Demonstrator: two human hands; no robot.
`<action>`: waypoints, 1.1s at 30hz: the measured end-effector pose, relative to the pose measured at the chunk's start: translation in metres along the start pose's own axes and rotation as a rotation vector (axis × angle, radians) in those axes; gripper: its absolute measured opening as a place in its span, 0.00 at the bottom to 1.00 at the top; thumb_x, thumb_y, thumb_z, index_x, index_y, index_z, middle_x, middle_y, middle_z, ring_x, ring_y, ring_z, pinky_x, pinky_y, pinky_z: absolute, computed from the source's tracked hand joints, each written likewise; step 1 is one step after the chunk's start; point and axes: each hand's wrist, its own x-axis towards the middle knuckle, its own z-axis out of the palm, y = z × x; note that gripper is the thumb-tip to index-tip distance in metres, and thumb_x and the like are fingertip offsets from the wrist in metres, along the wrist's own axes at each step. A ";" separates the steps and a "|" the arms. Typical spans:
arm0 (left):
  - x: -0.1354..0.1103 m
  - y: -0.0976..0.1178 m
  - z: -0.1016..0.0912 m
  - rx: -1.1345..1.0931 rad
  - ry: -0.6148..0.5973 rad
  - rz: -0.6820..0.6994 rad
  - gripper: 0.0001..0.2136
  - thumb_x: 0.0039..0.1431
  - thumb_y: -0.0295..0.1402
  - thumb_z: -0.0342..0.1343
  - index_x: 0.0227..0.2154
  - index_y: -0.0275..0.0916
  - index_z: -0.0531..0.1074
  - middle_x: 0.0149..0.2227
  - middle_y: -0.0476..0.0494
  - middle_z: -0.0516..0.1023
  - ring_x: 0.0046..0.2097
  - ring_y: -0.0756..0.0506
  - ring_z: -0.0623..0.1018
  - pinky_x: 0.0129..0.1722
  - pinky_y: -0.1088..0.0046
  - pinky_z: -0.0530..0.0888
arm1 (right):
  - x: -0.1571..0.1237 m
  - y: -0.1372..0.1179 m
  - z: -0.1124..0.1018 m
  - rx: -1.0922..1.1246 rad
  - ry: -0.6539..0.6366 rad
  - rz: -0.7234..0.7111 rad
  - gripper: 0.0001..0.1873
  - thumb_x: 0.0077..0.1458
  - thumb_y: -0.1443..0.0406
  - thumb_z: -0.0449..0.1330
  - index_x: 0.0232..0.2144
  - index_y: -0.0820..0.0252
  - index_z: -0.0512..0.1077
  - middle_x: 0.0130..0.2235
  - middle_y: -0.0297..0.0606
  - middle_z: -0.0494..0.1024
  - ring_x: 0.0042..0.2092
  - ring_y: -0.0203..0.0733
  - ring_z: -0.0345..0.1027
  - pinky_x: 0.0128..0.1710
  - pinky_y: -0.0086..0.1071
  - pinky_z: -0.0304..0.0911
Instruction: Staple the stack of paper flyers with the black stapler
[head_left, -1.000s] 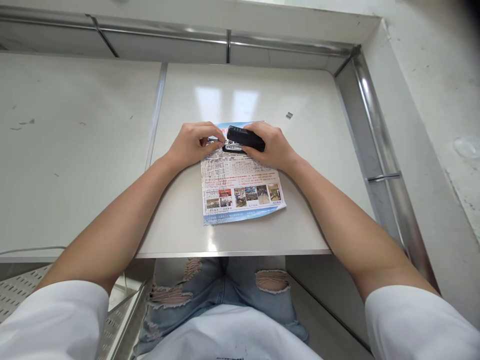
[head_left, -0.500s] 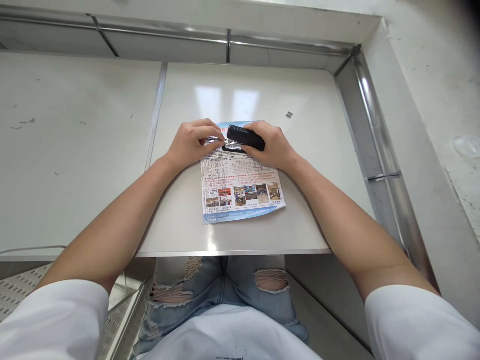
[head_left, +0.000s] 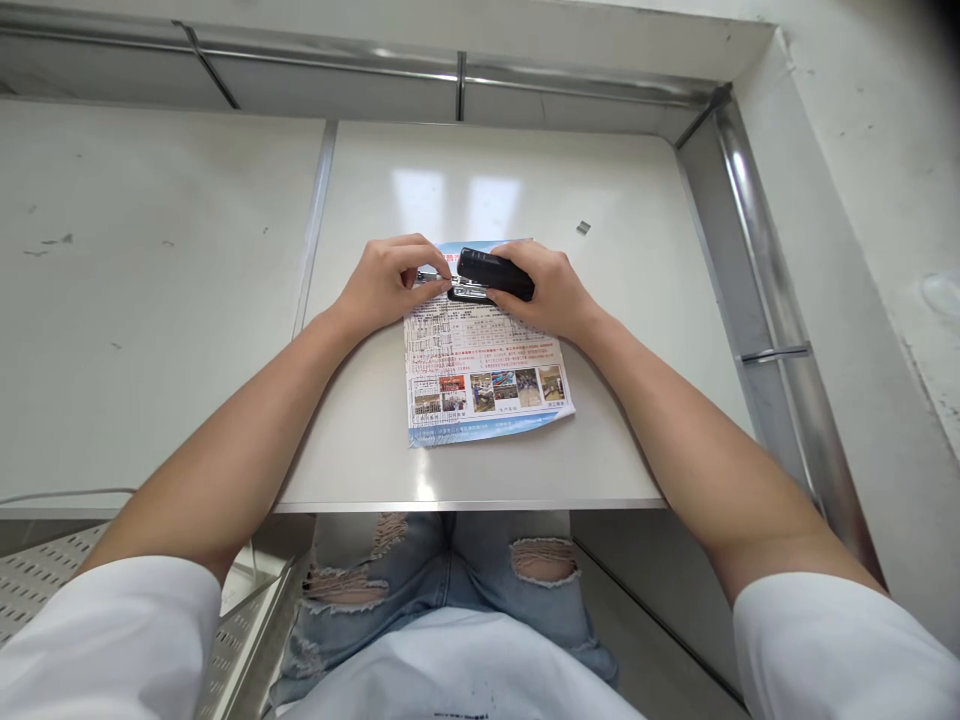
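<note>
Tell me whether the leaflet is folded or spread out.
Spread out: the leaflet lies flat on the table, print and photos showing, near edge slightly lifted. The left hand, right hand and stapler cover its far end.

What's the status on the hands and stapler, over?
Right hand grips stapler. Left hand pinches its metal front. Both over leaflet on table. Small metal bit lies apart.

My right grip (head_left: 551, 290) covers the back end of the stapler (head_left: 496, 270), and both grips hide the far edge of the leaflet (head_left: 484, 360). Whether my left grip (head_left: 382, 285) pinches the stapler's metal nose or only touches it, I cannot tell. The grey speck (head_left: 582, 228) beyond my right grip is too small to name.
</note>
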 end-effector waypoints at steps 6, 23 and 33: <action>0.000 0.001 0.000 0.011 -0.010 -0.002 0.02 0.61 0.33 0.68 0.35 0.42 0.84 0.40 0.45 0.86 0.25 0.53 0.68 0.29 0.69 0.69 | 0.000 0.000 -0.001 -0.018 0.000 -0.011 0.26 0.67 0.47 0.64 0.61 0.50 0.75 0.53 0.46 0.85 0.54 0.62 0.78 0.57 0.62 0.73; 0.001 0.003 -0.003 -0.019 0.001 -0.020 0.03 0.60 0.36 0.69 0.34 0.44 0.85 0.35 0.47 0.85 0.24 0.53 0.68 0.28 0.69 0.67 | -0.001 0.004 0.001 -0.006 -0.020 0.008 0.28 0.67 0.46 0.63 0.63 0.50 0.74 0.56 0.46 0.84 0.58 0.65 0.76 0.63 0.65 0.67; 0.001 0.002 -0.003 -0.022 -0.006 -0.017 0.03 0.60 0.35 0.69 0.34 0.43 0.85 0.38 0.45 0.86 0.26 0.52 0.70 0.28 0.70 0.67 | -0.001 0.003 0.001 -0.016 -0.011 -0.011 0.28 0.67 0.46 0.62 0.63 0.50 0.74 0.55 0.46 0.84 0.57 0.65 0.76 0.62 0.64 0.68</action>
